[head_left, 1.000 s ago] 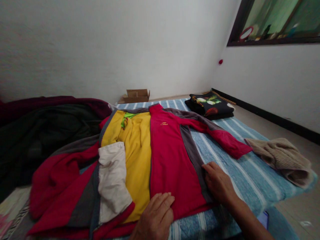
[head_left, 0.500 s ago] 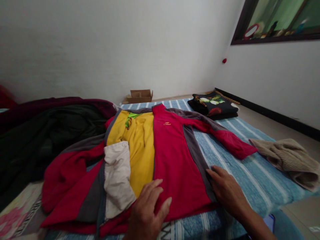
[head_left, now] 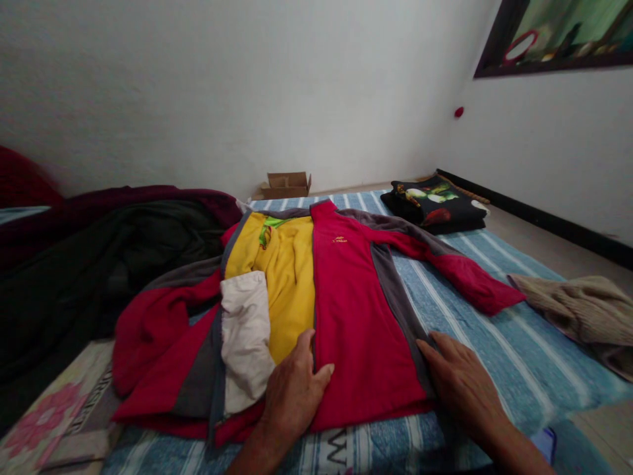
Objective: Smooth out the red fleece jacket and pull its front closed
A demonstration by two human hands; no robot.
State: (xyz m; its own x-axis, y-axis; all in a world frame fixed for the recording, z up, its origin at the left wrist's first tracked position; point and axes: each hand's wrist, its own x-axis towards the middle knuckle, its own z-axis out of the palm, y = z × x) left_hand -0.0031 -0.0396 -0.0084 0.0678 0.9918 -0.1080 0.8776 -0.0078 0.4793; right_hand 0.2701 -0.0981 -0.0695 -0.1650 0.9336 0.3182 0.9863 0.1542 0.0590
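A red and grey zip jacket (head_left: 359,316) lies spread on the bed. Its near-left front is folded open, showing the yellow lining (head_left: 293,284) and a white pocket lining (head_left: 244,343). My left hand (head_left: 297,389) rests low on the jacket by the zip edge, thumb apart from the fingers. Beside the jacket's grey side panel, near the right hem, is my right hand (head_left: 459,379); its thumb touches the panel, and the fingers lie stretched out with nothing seen in them.
Dark clothing (head_left: 103,277) is heaped at left, above a flowered printed cloth (head_left: 54,415). Folded black patterned fabric (head_left: 440,204) sits at the back right, a beige ribbed cloth (head_left: 578,310) at right. A cardboard box (head_left: 285,185) stands by the wall. Blue striped bedding (head_left: 459,303) lies underneath.
My left hand has moved up toward the zip edge, its fingers now nearer the yellow lining. My right hand stays at the jacket's side. The view has shifted slightly, moving everything rightward.
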